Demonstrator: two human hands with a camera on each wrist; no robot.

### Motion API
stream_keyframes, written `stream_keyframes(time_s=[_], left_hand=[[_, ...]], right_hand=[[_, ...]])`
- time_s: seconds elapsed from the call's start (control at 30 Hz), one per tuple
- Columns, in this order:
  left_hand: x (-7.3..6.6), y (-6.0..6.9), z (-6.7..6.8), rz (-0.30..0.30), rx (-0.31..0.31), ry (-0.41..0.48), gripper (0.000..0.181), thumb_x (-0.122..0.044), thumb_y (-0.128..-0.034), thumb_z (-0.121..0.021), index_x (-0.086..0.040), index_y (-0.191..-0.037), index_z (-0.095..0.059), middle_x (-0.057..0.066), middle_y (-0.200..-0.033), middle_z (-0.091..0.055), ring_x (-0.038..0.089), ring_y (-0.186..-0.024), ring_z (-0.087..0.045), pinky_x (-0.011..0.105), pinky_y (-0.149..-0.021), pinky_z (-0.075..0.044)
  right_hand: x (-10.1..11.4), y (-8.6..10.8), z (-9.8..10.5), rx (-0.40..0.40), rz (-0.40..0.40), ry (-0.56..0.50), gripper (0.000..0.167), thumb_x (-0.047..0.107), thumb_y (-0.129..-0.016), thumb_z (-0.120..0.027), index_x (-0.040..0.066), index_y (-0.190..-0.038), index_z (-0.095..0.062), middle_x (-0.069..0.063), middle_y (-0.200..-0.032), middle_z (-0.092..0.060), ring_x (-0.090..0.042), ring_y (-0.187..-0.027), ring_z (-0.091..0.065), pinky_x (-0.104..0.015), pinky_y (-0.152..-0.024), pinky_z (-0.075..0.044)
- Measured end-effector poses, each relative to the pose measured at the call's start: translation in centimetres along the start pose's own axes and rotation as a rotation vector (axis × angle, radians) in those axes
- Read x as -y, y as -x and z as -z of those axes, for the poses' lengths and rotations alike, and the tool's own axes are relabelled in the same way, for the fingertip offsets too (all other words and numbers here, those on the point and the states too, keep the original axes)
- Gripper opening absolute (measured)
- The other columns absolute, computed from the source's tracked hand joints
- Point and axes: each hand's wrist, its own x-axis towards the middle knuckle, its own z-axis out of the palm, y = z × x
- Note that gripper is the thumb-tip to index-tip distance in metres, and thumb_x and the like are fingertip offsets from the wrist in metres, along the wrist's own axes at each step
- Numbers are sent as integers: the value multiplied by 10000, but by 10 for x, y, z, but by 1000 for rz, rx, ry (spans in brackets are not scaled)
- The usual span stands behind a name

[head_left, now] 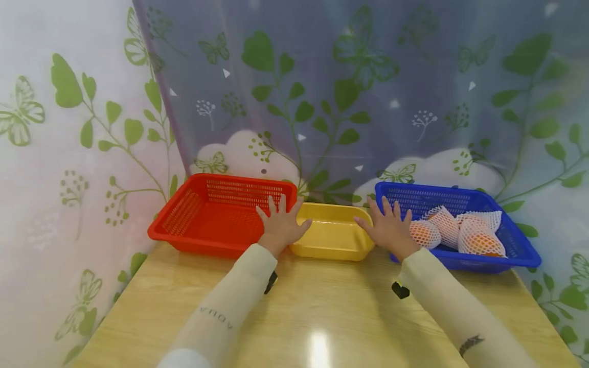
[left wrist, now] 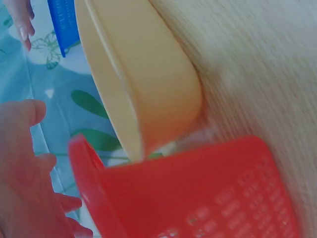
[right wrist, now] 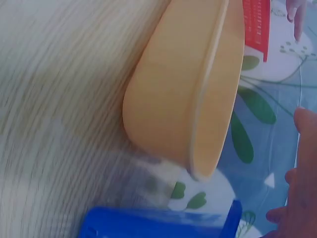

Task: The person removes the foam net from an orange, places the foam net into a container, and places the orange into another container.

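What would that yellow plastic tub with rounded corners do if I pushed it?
The yellow plastic tub would probably slide across the pale wood-grained table rather than tip, because it looks low and wide. It's likely light, since its plastic looks thin. It shows no sagging, so it's probably fairly stiff.

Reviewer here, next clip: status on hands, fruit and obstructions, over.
Left hand near red basket, right hand near blue basket; both spread, empty. Netted fruit inside blue basket. Yellow tray between baskets; no obstruction seen.
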Motion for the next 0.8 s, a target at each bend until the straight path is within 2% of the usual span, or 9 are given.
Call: stream_keyframes(time_s=[0.17,0.37,0.47,0.63,0.8], left_hand=[[-14,-4,-1,-21,9,9,686,-648,-941,-380,-411,-1542,-150,132,-1620,-70,473,-1445,18,732,-1066,10],[-42,-9,-10,-75,26,6,677,-660,-942,-358,-430,-1538,-134,130,-1618,-88,470,-1445,43,733,-1066,10],[-57,-10,-15,-91,26,-14,675,-676,-937,-346,-444,-1534,-132,109,-1622,-88,461,-1450,17,730,-1071,-14],[-84,-8,-21,-115,43,-23,700,-730,-913,-305,-468,-1527,-95,88,-1626,-84,448,-1454,4,727,-1073,-19],[-112,-1,-24,-158,14,-6,737,-745,-899,-327,-437,-1538,-128,36,-1622,-140,427,-1461,-8,716,-1082,-45]], right_hand=[[-12,1,9,33,-45,-18,885,755,-908,-284,217,-1574,-60,-269,-1586,-2,-559,-1398,43,-771,-1007,86],[-34,4,19,61,-101,-26,914,752,-913,-264,160,-1571,-37,-319,-1563,21,-608,-1364,30,-802,-972,73],[-45,5,22,78,-175,-60,985,788,-887,-231,133,-1556,77,-355,-1542,53,-645,-1336,17,-803,-985,-10],[-62,8,25,82,-345,-208,1098,806,-863,-253,79,-1453,320,-432,-1486,121,-694,-1284,-33,-776,-982,-175],[-75,8,31,120,-463,-306,1156,781,-876,-274,-46,-1403,339,-464,-1458,137,-662,-1297,-103,-728,-1005,-243]])
